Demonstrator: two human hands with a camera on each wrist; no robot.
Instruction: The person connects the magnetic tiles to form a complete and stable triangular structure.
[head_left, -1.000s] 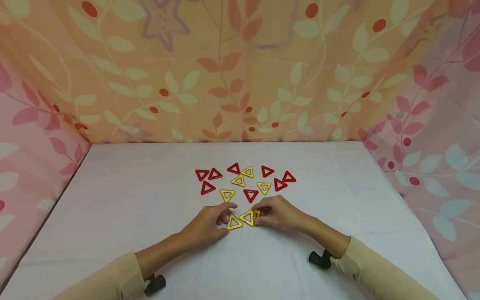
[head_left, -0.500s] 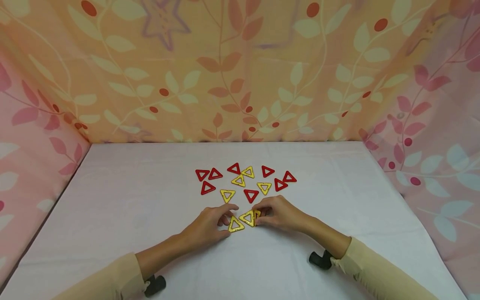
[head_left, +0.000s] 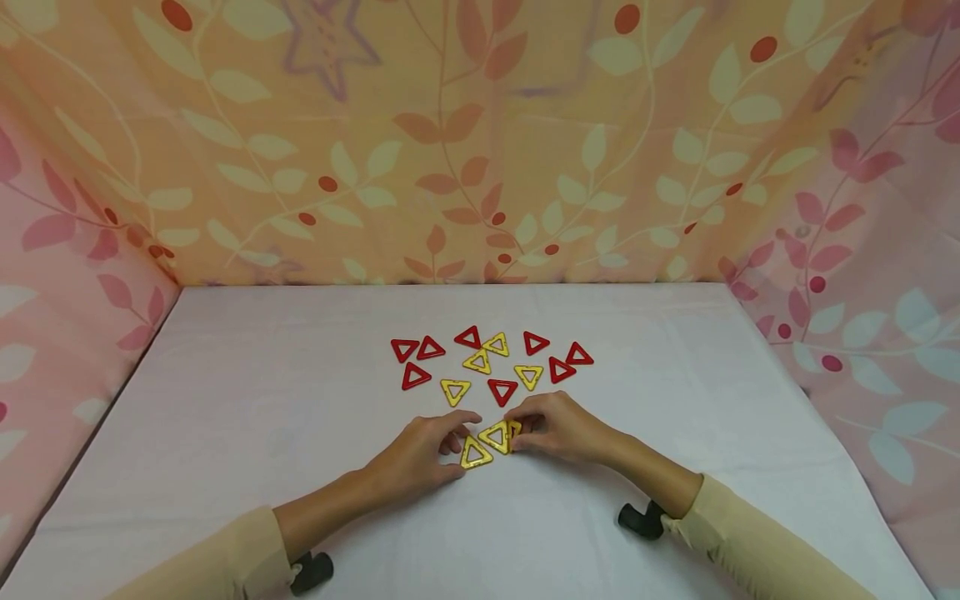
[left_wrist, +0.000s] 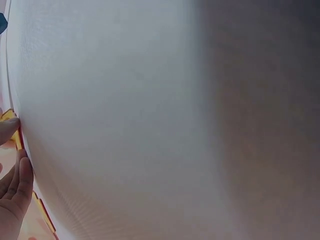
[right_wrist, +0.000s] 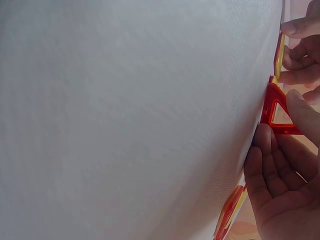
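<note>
Triangular magnetic tiles with open centres lie on the table; several are yellow on one side and red on the other. My left hand [head_left: 420, 454] holds a flat yellow tile [head_left: 476, 454] at its left side, thumb at the lower corner and fingers at the upper edge. My right hand [head_left: 562, 425] pinches a raised tile [head_left: 514, 430], whose red face [right_wrist: 285, 129] shows in the right wrist view. Leaning against it is another yellow tile [head_left: 495, 437], close beside the left hand's tile. In the left wrist view, the fingers [left_wrist: 22, 175] appear at the left edge.
Beyond the hands lie several loose tiles, among them a red tile [head_left: 502, 391], a yellow tile [head_left: 454, 392] and another red tile [head_left: 579, 354]. White cloth [head_left: 262, 375] covers the table. Floral curtains [head_left: 450, 167] hang behind it and at both sides.
My left hand has slid slightly right and toward me, taking its yellow tile along. The right hand keeps its place with its tiles.
</note>
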